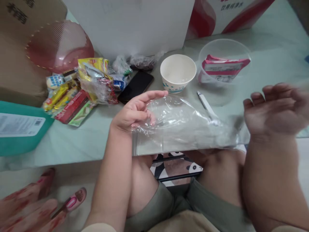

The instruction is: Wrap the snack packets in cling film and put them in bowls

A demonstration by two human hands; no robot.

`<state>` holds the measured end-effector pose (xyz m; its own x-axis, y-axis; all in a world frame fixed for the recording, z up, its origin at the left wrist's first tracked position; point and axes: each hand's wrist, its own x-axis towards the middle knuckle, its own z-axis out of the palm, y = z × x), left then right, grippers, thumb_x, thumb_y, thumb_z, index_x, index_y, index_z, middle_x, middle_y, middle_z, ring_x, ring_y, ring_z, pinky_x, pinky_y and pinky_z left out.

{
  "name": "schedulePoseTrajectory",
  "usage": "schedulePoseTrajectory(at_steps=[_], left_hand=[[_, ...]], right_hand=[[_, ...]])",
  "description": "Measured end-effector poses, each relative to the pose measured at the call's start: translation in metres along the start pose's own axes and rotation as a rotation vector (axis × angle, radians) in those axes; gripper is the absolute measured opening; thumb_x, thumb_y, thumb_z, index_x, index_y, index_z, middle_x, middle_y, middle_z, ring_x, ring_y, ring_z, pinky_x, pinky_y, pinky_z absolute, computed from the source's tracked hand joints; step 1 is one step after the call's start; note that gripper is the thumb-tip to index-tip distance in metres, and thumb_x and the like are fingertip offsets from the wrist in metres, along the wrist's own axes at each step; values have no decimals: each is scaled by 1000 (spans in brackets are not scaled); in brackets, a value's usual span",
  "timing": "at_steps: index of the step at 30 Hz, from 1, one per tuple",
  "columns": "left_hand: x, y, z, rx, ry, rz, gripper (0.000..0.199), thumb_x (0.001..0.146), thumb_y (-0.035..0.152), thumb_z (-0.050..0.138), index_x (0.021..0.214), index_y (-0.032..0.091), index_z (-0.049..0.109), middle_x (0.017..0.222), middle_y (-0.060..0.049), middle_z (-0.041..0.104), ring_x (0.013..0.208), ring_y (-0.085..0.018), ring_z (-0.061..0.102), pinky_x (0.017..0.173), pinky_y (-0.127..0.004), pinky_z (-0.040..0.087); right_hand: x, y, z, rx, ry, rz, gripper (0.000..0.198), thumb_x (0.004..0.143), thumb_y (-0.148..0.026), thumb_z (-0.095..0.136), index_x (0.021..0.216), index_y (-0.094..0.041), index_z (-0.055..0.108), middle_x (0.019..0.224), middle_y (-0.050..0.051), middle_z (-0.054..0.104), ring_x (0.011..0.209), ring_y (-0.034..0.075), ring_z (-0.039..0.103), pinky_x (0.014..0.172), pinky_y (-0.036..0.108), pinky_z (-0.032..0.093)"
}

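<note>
My left hand (142, 111) grips the near-left end of a clear plastic bag (178, 112), its index finger stretched toward a paper cup and its other fingers curled in at the film. The thin, crinkled bag lies across the table's front edge. Raised at the right is my right hand (275, 108), palm showing, fingers loosely bent and apart, with nothing visible in it; motion blurs it a little. Just beyond the bag stands the white paper cup (177, 72). A white pen (207, 104) lies right of the cup, its lower end by the bag.
Wrapped snacks (72, 103), a black phone (136, 85) and a pink ribbed bowl (60, 48) are at the left. A clear tub (223, 48) holds a pink packet (222, 69). Boxes (135, 24) line the back. Another person's slippered feet (74, 199) show below left.
</note>
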<state>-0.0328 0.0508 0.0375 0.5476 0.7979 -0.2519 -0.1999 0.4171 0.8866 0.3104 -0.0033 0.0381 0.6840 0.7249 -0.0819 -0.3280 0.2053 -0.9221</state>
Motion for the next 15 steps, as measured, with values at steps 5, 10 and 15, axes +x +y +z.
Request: schedulePoseTrajectory(at_steps=[5,10,15], left_hand=[[2,0,6,80,-186,-146,57,64,10,79,120,21,77,131,-15,73,54,-11,69,27,-13,21],[6,0,11,159,-145,-196,49,68,10,80,117,19,77,92,-10,80,50,-10,67,29,-11,25],[2,-3,5,196,-168,-100,42,70,10,80,110,21,79,134,-15,71,59,-10,71,30,-11,28]], right_hand=[[-27,4,8,-211,-660,348,46,62,-58,82,85,-20,75,81,6,72,73,18,67,72,38,57],[-46,14,38,-604,-1155,433,26,78,-42,80,94,-22,78,86,4,76,77,17,69,65,27,55],[-43,34,48,-559,-1137,487,41,69,-35,86,106,-22,73,75,-3,67,64,10,61,54,20,51]])
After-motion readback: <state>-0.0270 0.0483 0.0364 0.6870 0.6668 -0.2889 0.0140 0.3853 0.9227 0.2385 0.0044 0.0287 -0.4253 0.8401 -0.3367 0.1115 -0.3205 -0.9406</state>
